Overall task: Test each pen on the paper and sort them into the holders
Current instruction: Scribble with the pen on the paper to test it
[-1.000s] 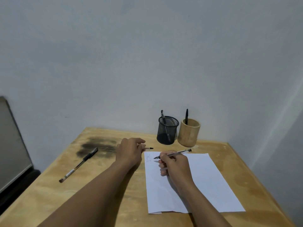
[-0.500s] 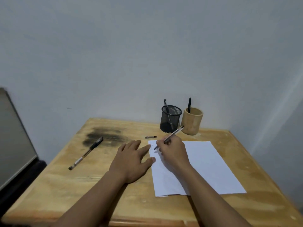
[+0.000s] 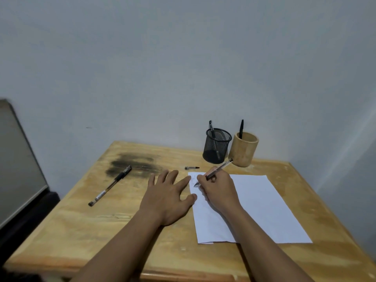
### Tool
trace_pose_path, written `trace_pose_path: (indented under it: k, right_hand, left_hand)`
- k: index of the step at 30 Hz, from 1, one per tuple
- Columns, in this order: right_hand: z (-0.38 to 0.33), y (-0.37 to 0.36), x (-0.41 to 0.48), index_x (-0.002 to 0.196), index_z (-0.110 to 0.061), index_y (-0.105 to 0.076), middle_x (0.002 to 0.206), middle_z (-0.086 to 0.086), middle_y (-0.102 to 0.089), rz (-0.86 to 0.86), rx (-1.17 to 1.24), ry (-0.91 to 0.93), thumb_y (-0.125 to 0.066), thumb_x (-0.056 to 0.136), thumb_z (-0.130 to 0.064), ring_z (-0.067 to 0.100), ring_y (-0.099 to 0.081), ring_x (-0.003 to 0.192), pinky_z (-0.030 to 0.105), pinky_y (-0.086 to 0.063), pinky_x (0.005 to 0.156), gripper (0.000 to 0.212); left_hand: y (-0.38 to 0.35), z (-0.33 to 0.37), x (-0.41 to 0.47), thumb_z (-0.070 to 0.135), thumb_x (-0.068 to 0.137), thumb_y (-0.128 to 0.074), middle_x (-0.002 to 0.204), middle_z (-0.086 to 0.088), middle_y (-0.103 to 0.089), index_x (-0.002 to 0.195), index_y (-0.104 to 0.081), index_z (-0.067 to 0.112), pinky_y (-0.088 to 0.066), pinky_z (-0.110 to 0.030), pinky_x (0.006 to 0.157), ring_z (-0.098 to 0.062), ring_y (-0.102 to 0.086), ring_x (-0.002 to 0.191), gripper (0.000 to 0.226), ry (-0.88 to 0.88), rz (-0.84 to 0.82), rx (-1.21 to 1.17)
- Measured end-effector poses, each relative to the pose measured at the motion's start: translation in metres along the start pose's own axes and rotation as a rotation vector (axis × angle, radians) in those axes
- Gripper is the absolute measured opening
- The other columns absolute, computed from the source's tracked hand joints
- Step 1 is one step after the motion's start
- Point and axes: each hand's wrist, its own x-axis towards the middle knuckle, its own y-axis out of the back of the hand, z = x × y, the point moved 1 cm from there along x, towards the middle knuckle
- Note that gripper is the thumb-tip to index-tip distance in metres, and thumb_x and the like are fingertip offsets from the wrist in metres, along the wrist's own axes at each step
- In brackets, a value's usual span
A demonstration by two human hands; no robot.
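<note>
Table [image 3: 122,224] glossy stained wood; paper [image 3: 264,204] matt; black wire-mesh holder [image 3: 216,146]; smooth wooden holder [image 3: 243,151].

no readable text anywhere. faint scribbles at the top left corner of the paper [image 3: 254,202], too small to make out. pale label band on the capped pen [image 3: 109,185], print illegible.

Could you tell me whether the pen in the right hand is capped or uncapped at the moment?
Uncapped: the clear-barrelled pen in the right hand shows its bare tip on the white paper sheet, and a small black cap lies apart on the wooden table.
</note>
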Motion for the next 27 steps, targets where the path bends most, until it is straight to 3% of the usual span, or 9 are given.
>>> trace_pose_path:
  k: [2, 5, 8, 13, 21, 27]
  right_hand:
    - [0.0001, -0.0006, -0.0001, 0.080, -0.013, -0.069, 0.065, 0.002, -0.072, -0.007, 0.014, -0.003, -0.066, 0.093, -0.026, 0.013, -0.066, 0.056, 0.024, -0.053, 0.051, 0.019]
    - [0.0007, 0.0002, -0.0002, 0.077, -0.017, -0.066, 0.071, 0.001, -0.072, -0.024, -0.046, 0.013, -0.066, 0.091, -0.025, 0.013, -0.068, 0.066, 0.023, -0.047, 0.055, 0.016]
    - [0.0019, 0.0003, 0.0006, 0.077, -0.018, -0.065, 0.070, 0.000, -0.072, -0.012, -0.036, 0.013, -0.066, 0.090, -0.025, 0.014, -0.070, 0.067, 0.030, -0.055, 0.058, 0.015]
    - [0.0023, -0.0007, 0.0013, 0.081, -0.018, -0.065, 0.075, -0.001, -0.071, 0.017, -0.049, -0.004, -0.065, 0.091, -0.025, 0.014, -0.068, 0.072, 0.023, -0.049, 0.058, 0.013]
    - [0.0032, 0.0003, 0.0009, 0.080, -0.016, -0.067, 0.070, -0.004, -0.069, 0.054, -0.054, -0.013, -0.066, 0.090, -0.024, 0.015, -0.067, 0.069, 0.030, -0.056, 0.063, 0.014]
    - [0.0030, -0.0011, 0.0005, 0.081, -0.015, -0.067, 0.071, -0.006, -0.067, 0.079, -0.049, -0.026, -0.066, 0.090, -0.024, 0.013, -0.066, 0.069, 0.027, -0.054, 0.061, 0.013]
  left_hand:
    - [-0.0001, -0.0003, 0.0002, 0.074, 0.088, -0.020, 0.166, 0.002, -0.016, 0.153, -0.017, 0.047, -0.001, -0.054, 0.122, -0.024, -0.005, 0.153, 0.070, 0.000, -0.001, -0.001]
    - [0.0001, 0.0000, -0.0003, 0.074, 0.088, -0.020, 0.166, 0.002, -0.016, 0.153, -0.016, 0.047, -0.001, -0.054, 0.122, -0.024, -0.004, 0.153, 0.070, -0.002, 0.003, -0.002]
    - [0.0003, -0.0001, -0.0006, 0.073, 0.089, -0.021, 0.166, 0.002, -0.016, 0.153, -0.016, 0.047, 0.000, -0.054, 0.122, -0.024, -0.004, 0.153, 0.069, -0.003, 0.006, -0.006]
    - [0.0012, 0.0004, -0.0011, 0.074, 0.089, -0.021, 0.166, 0.002, -0.015, 0.153, -0.016, 0.047, 0.000, -0.054, 0.122, -0.023, -0.003, 0.154, 0.070, 0.003, 0.001, -0.001]
    - [0.0008, 0.0005, -0.0017, 0.074, 0.089, -0.020, 0.166, 0.003, -0.015, 0.154, -0.013, 0.047, 0.000, -0.054, 0.122, -0.023, -0.003, 0.154, 0.071, 0.007, 0.001, 0.008]
    - [0.0013, 0.0012, -0.0009, 0.073, 0.089, -0.021, 0.166, 0.004, -0.015, 0.154, -0.013, 0.046, 0.000, -0.053, 0.122, -0.021, -0.003, 0.153, 0.072, 0.014, 0.001, 0.011]
